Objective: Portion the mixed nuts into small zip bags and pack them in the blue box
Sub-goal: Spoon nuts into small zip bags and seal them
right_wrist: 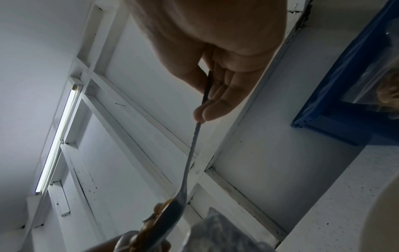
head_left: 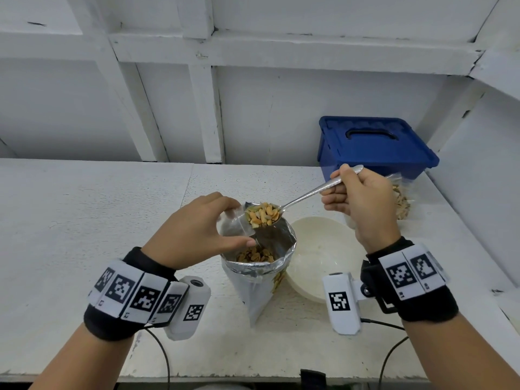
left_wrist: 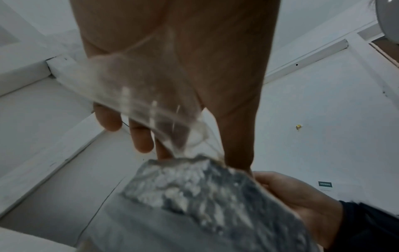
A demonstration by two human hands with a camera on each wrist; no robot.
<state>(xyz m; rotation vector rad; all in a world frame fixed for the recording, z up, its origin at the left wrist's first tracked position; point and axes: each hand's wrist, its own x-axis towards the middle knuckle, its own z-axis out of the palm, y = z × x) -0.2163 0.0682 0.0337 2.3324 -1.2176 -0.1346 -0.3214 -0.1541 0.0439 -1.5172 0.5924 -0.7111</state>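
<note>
A silver foil pouch of mixed nuts (head_left: 260, 273) stands open on the white table. My left hand (head_left: 197, 232) pinches a small clear zip bag (head_left: 233, 223) just over the pouch mouth; the bag (left_wrist: 146, 102) hangs across my palm in the left wrist view, above the foil pouch (left_wrist: 194, 191). My right hand (head_left: 357, 198) grips the handle of a metal spoon (head_left: 306, 195), whose bowl, heaped with nuts (head_left: 263, 215), hovers at the zip bag's opening. The spoon (right_wrist: 192, 153) shows from below in the right wrist view. The blue box (head_left: 374, 144) sits shut at the back right.
A white bowl (head_left: 323, 254) sits right of the pouch. A filled zip bag of nuts (head_left: 402, 201) lies before the blue box, partly hidden by my right hand. White panelled wall stands behind the table. Cables run off the front edge.
</note>
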